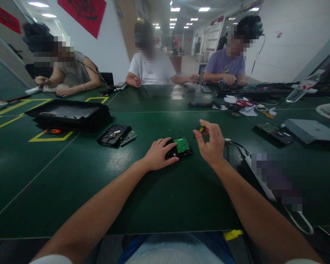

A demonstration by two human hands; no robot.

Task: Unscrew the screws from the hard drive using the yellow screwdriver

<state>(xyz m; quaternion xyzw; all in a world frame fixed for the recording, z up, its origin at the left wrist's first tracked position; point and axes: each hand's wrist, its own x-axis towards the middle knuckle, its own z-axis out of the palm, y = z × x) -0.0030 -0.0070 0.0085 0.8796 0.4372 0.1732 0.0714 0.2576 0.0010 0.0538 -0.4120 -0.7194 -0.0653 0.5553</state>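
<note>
A hard drive (189, 152) lies flat on the green table with its green circuit board (183, 145) facing up. My left hand (159, 156) grips the drive's left side, thumb along the near edge and fingers across the top. In my right hand (212, 145) is a screwdriver (201, 129) with a yellow and black handle, pinched between thumb and fingers. Its thin shaft slants down to the right side of the drive; whether the tip sits in a screw is too small to tell.
Left of the drive lie another hard drive (114, 135) and a loose circuit board (129, 138), with black trays (68, 113) behind. On the right are a third drive (273, 134), a grey metal box (313, 131), a cabled phone and a bottle (304, 88). Three people sit opposite.
</note>
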